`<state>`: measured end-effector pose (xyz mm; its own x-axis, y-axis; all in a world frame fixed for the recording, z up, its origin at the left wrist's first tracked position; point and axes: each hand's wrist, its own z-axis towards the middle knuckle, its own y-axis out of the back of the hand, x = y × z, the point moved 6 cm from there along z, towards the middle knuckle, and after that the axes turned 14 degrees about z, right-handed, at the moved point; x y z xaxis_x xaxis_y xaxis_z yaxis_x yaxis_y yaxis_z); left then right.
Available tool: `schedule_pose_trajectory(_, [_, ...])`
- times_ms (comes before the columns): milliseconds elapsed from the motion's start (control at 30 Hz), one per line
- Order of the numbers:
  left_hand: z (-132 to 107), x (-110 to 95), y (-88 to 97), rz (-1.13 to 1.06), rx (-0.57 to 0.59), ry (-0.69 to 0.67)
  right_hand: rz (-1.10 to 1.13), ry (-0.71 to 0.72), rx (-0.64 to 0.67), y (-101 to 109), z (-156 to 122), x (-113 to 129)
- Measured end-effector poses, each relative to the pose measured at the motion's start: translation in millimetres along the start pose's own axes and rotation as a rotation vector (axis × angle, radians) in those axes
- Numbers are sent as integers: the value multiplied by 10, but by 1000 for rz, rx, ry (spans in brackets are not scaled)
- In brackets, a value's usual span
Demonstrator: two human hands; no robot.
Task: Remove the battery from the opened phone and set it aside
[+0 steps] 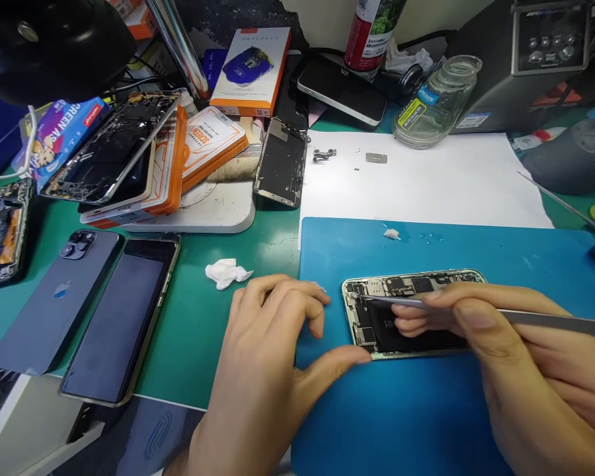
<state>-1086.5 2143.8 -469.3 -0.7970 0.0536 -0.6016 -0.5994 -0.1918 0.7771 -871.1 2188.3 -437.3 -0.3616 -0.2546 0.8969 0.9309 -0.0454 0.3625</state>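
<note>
An opened smartphone [377, 316] lies flat on the blue mat, its circuit board and black battery bare. My right hand [515, 350] is closed round metal tweezers [540, 320]. Their tips reach the phone's left end, by a small pale bit [353, 297]; whether they grip it I cannot tell. Fingers of that hand cover part of the battery. Beside the phone, my left hand [272, 350] is open, its fingers bent and apart from the thumb. The left thumb tip meets the phone's near left corner. A small white wad [391, 234] lies behind the phone.
White paper [436, 178] behind the blue mat [396, 410] bears small metal parts [377, 158]. A glass jar [439, 99] stands at its back edge. Left are crumpled tissue [227, 272], a dark-screened phone [116, 324], a blue phone back [59, 297] and stacked boxes [213, 142]. A black lamp head [54, 53] overhangs.
</note>
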Motion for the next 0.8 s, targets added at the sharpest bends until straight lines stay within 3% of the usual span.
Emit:
schedule_pose_trajectory(233, [10, -60, -69, 114, 55, -117, 16, 31, 7, -98, 48, 39])
schedule_pose_trajectory(800, [-1, -40, -89, 143, 53, -167, 36, 81, 50, -148, 79, -41])
